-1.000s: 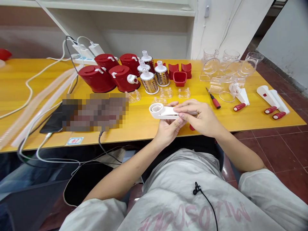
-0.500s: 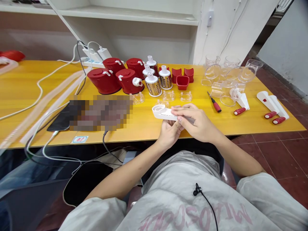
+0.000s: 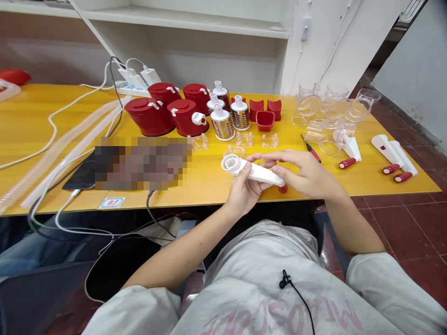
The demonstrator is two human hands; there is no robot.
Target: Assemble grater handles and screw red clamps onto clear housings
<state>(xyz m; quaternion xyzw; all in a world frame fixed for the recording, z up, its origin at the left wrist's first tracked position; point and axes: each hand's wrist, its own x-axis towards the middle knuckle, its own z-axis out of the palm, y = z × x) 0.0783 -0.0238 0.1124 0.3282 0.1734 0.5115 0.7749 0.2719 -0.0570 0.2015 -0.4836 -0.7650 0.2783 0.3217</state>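
Just above the table's front edge, my left hand (image 3: pixel 240 195) grips a white crank handle (image 3: pixel 261 174), thumb on top and fingers underneath. The crank's ring end points left, and its red knob (image 3: pixel 283 189) hangs below the right end. My right hand (image 3: pixel 307 173) is at that right end, its thumb by the tip and its fingers stretched out along the far side. Whether those fingers touch the crank is hard to make out. Behind the ring lies a clear plastic clip-like part (image 3: pixel 234 151), and a screwdriver (image 3: pixel 312 150) is partly covered by my right hand.
Red grater housings (image 3: pixel 150 116), metal grater drums (image 3: pixel 222 124) and red pushers (image 3: pixel 265 120) stand at the back. Clear plastic hoppers (image 3: pixel 330 139) and white crank handles (image 3: pixel 394 153) are on the right. Cables (image 3: pixel 52 125) and a black phone (image 3: pixel 81 172) lie left.
My right hand has drawn back to the right from on top of the crank, uncovering its upper face. The crank has tilted, so the red knob now shows.
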